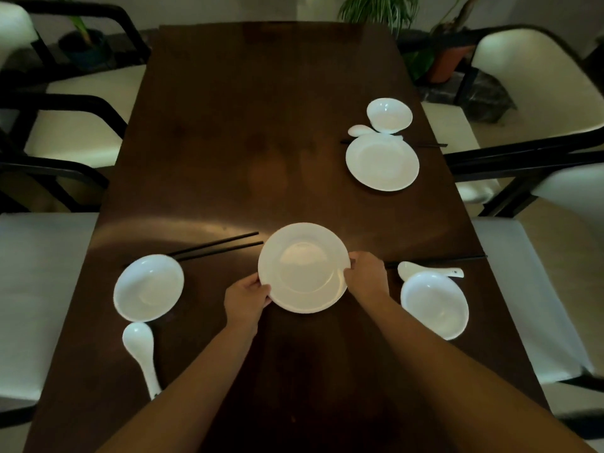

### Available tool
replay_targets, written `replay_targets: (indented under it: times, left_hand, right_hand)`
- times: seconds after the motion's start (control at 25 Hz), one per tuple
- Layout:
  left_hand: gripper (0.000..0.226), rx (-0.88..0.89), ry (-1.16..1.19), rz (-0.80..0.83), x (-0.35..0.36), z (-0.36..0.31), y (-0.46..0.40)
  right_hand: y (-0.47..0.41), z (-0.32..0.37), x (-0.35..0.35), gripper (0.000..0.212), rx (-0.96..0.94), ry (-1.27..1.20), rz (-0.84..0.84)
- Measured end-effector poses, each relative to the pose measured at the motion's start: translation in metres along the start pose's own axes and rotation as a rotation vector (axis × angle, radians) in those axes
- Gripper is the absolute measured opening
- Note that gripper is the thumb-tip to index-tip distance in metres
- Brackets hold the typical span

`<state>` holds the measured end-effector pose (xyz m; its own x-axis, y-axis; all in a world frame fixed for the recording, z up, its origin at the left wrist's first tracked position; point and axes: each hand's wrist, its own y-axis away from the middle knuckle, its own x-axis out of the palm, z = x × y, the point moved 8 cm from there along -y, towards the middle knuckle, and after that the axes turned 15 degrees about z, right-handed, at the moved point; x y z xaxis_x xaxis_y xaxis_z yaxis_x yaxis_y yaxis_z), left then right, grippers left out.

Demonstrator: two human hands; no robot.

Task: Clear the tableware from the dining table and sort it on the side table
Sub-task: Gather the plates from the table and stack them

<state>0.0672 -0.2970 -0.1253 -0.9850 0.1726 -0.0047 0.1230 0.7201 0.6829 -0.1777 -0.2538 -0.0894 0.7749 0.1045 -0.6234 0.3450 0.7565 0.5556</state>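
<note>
I am holding a round white plate (303,268) with both of my hands. My left hand (247,297) is curling its fingers around the near left edge of it. My right hand (366,275) is gripping the right edge, with the thumb on top of the rim. The plate is sitting over the near middle of the long dark brown wooden table (261,142).

I am counting two plates. The second round white plate (382,165) is lying far off on the right side of the table.

I am counting three white bowls. One white bowl (148,288) is sitting to the left of my plate. One white bowl (434,305) is sitting to the right of my right arm. One small white bowl (389,115) is sitting just behind the far plate.

I am counting three white spoons. One long white spoon (141,354) is lying near the left bowl. One white spoon (428,271) is touching the back of the right bowl. One white spoon (361,130) is lying beside the far bowl.

A pair of black chopsticks (217,246) is lying behind the left bowl. More black chopsticks (438,259) are peeking out behind my right hand. Another black pair (431,145) is sticking out behind the far plate.
</note>
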Motion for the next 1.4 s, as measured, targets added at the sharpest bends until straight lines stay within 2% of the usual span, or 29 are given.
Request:
replay_targets:
  times: [0.16, 0.32, 0.4, 0.48, 0.56, 0.6, 0.68, 0.76, 0.88, 1.0, 1.08, 1.16, 1.2, 1.28, 1.36, 1.4]
  left_hand:
    - [0.04, 0.087, -0.071, -0.009, 0.014, -0.022, -0.026]
    - [0.044, 0.136, -0.184, -0.01, 0.02, -0.032, -0.035]
    - [0.054, 0.28, -0.548, -0.117, 0.017, -0.048, -0.024]
    - [0.063, 0.587, -0.957, -0.162, 0.035, -0.065, -0.002]
    - [0.07, 0.849, -1.295, 0.01, 0.077, -0.065, 0.015]
    - [0.07, 0.901, -1.428, 0.113, 0.097, -0.058, 0.018]
    - [0.064, 0.89, -1.557, 0.191, 0.116, -0.053, 0.014]
    - [0.056, 0.866, -1.559, 0.178, 0.117, -0.051, 0.006]
    - [0.033, 0.936, -1.531, 0.146, 0.113, -0.046, 0.007]
    - [0.063, 0.846, -1.563, 0.228, 0.115, -0.045, 0.003]
    - [0.062, 0.812, -1.522, 0.269, 0.116, -0.046, 0.006]
    - [0.05, 0.697, -1.304, 0.239, 0.109, -0.049, 0.008]
    - [0.044, 0.599, -1.114, 0.197, 0.104, -0.053, 0.005]
    - [0.032, 0.373, -0.571, 0.14, 0.1, -0.064, -0.01]
    - [0.03, 0.067, 0.084, 0.331, 0.128, -0.074, -0.038]
    - [0.037, -0.044, 0.311, 0.429, 0.149, -0.086, -0.049]
  right_hand:
    - [-0.042, 0.019, -0.022, 0.017, -0.059, 0.164, 0.009]
    - [-0.067, 0.018, -0.036, 0.017, -0.11, 0.169, 0.054]
    - [-0.075, 0.015, -0.055, 0.02, -0.142, 0.223, -0.001]
    - [-0.077, 0.013, -0.087, 0.03, -0.226, 0.32, -0.2]
    - [-0.08, 0.013, -0.112, 0.04, -0.351, 0.467, -0.363]
    - [-0.086, 0.011, -0.119, 0.045, -0.381, 0.548, -0.382]
    - [-0.106, 0.002, -0.126, 0.049, -0.361, 0.651, -0.34]
    - [-0.122, -0.007, -0.13, 0.044, -0.344, 0.632, -0.314]
    - [-0.128, -0.004, -0.133, 0.034, -0.468, 0.662, -0.376]
    - [-0.132, 0.002, -0.132, 0.043, -0.632, 0.801, -0.373]
    - [-0.13, 0.001, -0.133, 0.047, -0.712, 0.844, -0.369]
    - [-0.121, 0.004, -0.14, 0.041, -0.808, 0.814, -0.426]
    - [-0.114, 0.008, -0.144, 0.036, -0.858, 0.785, -0.469]
    - [-0.099, 0.019, -0.153, 0.027, -0.948, 0.726, -0.532]
    - [-0.083, 0.032, -0.155, 0.025, -1.027, 0.69, -0.551]
    - [-0.073, 0.036, -0.152, 0.025, -1.068, 0.681, -0.556]
